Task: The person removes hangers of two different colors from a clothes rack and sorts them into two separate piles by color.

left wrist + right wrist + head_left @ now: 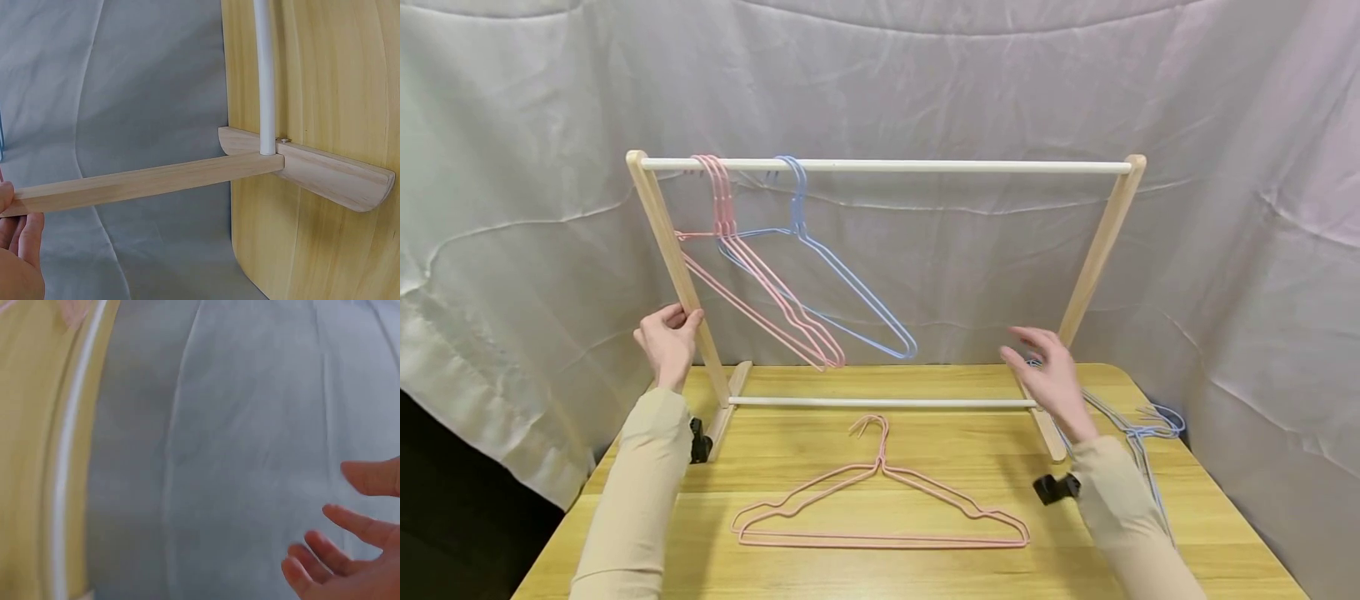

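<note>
My left hand (pixel 668 342) grips the left wooden post (pixel 150 181) of a small clothes rack, thumb on one side and fingers on the other. In front of the right post (pixel 1097 254), my right hand (pixel 1047 375) is in the air, fingers spread and nothing in them, as the right wrist view also shows. Several pink hangers (pixel 724 218) hang at the left end of the white top rail (pixel 962 167). Two blue hangers (pixel 857 287) hang just right of them. Pink hangers (pixel 880 546) lie overlapped on the table before the rack, hooks pointing away from me.
More blue hangers (pixel 1150 429) lie on the table at the right, partly hidden behind my right arm. A white lower bar (pixel 880 402) joins the rack's wooden feet (pixel 337 175). Behind the wooden table (pixel 820 575) hangs a grey curtain (pixel 880 83).
</note>
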Action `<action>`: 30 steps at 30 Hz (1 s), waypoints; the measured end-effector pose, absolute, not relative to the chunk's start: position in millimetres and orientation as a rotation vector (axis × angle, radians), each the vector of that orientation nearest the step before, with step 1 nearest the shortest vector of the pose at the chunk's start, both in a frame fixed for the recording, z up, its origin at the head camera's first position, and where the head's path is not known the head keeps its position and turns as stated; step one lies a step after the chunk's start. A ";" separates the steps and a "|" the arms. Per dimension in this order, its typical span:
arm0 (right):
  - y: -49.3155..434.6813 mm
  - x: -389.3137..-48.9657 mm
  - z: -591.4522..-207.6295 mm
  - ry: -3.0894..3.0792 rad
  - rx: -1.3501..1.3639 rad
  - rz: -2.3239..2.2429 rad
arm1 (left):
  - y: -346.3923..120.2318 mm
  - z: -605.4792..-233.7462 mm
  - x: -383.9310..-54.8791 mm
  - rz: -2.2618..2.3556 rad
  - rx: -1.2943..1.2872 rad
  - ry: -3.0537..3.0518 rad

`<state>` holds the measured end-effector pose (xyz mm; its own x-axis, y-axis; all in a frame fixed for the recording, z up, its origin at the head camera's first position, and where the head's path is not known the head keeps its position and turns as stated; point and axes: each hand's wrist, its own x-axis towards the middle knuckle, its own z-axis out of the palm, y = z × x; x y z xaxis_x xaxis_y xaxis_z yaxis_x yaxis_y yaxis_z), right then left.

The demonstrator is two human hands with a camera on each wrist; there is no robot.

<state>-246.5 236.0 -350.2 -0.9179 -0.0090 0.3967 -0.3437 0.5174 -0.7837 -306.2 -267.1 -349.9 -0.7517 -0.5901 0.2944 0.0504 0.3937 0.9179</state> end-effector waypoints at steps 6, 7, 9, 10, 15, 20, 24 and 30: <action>168.6 -269.5 -316.2 -2.487 0.641 1.458 | -265.9 -351.9 -305.5 -1.364 0.454 -2.055; 158.9 -273.1 -311.5 -2.499 0.680 1.482 | -265.6 -352.1 -305.4 -1.367 0.453 -2.055; 141.1 -280.7 -304.0 -2.511 0.757 1.523 | -265.4 -352.1 -305.2 -1.370 0.450 -2.054; 133.3 -284.3 -300.8 -2.517 0.780 1.548 | -265.4 -352.0 -305.1 -1.373 0.447 -2.053; 102.8 -297.7 -288.0 -2.509 0.832 1.736 | -265.2 -351.5 -305.4 -1.370 0.434 -2.045; 84.9 -303.3 -279.6 -2.439 0.853 1.934 | -266.1 -351.8 -305.9 -1.379 0.425 -2.046; 76.3 -305.9 -275.4 -2.401 0.884 2.001 | -267.0 -352.4 -306.9 -1.381 0.430 -2.042; 71.1 -305.2 -271.3 -2.368 0.769 2.028 | -267.8 -352.6 -307.3 -1.376 0.416 -2.046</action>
<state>-305.2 71.1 -271.3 -0.8831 -0.3968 0.2505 -0.3086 0.0889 -0.9470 -307.3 -267.8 -352.6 -0.7515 -0.5742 0.3247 0.0841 0.4049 0.9105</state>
